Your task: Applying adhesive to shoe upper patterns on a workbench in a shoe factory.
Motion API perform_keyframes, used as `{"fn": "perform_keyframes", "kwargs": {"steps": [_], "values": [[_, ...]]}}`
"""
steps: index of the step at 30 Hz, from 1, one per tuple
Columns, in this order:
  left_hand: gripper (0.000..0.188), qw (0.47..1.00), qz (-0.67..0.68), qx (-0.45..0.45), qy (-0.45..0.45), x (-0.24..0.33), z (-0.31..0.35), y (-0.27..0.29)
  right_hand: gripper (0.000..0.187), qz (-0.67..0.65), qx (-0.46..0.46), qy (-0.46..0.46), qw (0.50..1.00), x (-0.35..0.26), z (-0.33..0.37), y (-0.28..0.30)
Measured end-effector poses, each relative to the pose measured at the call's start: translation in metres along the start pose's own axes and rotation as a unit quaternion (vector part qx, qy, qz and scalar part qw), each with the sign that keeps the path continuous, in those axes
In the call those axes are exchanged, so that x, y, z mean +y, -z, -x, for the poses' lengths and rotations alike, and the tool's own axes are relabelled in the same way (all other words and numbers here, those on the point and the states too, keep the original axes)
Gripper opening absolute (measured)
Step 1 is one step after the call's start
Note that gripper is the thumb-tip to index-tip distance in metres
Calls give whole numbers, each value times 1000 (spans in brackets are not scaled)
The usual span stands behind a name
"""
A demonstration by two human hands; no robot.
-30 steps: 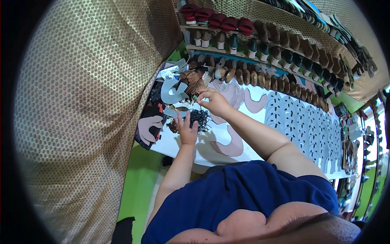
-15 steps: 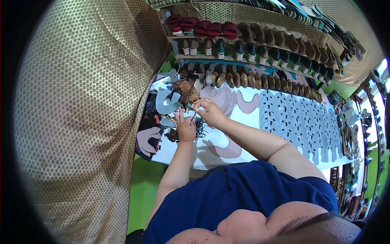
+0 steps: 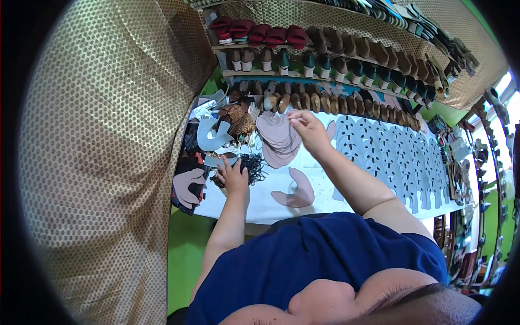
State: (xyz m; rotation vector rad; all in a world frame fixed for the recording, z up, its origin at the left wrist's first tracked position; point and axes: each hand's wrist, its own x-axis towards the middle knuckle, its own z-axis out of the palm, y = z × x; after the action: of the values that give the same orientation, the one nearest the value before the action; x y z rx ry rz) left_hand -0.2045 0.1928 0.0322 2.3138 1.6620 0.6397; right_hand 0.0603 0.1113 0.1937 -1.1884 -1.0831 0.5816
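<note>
My left hand [image 3: 233, 177] is open, its fingers spread over the edge of a pile of small dark strips [image 3: 252, 165] on the white table. Above the table, my right hand [image 3: 311, 132] is raised with thumb and fingertips pinched; whatever they hold is too small to make out. Beside it lies a stack of curved pink pieces [image 3: 279, 138]. Nearer to me is a single curved pink piece [image 3: 303, 190]. A grey-blue curved piece [image 3: 208, 135] and brown leather-like scraps [image 3: 238, 119] lie beyond my left hand.
Rows of grey pieces with short black strips [image 3: 390, 157] cover the table's right side. Shelves behind carry red slippers [image 3: 276, 36], heeled shoes [image 3: 309, 64] and brown shoes [image 3: 335, 104]. A patterned gold curtain [image 3: 108, 135] hangs at the left. Another pink piece [image 3: 189, 184] lies at the left corner.
My right hand has moved right, away from the left hand, to above the pink stack's right side. My left hand has lowered toward me and spread over the dark strips. The view has shifted slightly.
</note>
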Motion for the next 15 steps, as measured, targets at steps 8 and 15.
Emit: {"fn": "perform_keyframes", "kwargs": {"steps": [8, 15], "values": [[63, 988, -14, -141, -64, 6, 77, -9, 15, 47, 93, -182, 978, 17, 35, 132], [75, 984, -61, -164, 13, 5, 118, -29, 21, 201, 104, -233, 946, 31, 62, 178]]}}
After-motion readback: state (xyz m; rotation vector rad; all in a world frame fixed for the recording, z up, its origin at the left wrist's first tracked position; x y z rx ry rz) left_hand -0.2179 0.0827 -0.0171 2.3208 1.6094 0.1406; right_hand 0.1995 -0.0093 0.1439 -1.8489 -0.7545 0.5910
